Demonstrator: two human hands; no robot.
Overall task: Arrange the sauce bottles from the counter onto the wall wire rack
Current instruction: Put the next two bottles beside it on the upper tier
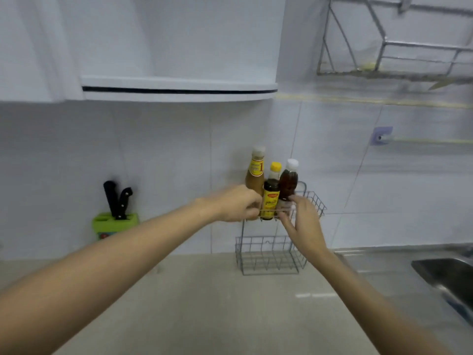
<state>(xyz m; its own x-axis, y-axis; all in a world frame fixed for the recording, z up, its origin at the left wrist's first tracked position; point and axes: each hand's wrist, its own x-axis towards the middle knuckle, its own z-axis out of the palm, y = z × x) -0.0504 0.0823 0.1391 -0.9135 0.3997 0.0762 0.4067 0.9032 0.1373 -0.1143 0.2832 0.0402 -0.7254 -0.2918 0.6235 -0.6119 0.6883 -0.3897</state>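
A two-tier wire rack hangs on the tiled wall. Three sauce bottles stand upright in its upper basket: a tall brown one with a pale cap, a dark one with a yellow cap and yellow label, and a dark red-brown one with a white cap. My left hand is curled at the left front of the basket, by the foot of the tall brown bottle. My right hand reaches up, its fingertips on the lower part of the white-capped bottle. The lower basket holds nothing.
A green knife block with two black-handled knives stands at the wall on the left. A steel sink lies at the right. A white shelf juts out overhead, and a metal dish rack hangs at the top right. The beige counter spreads below.
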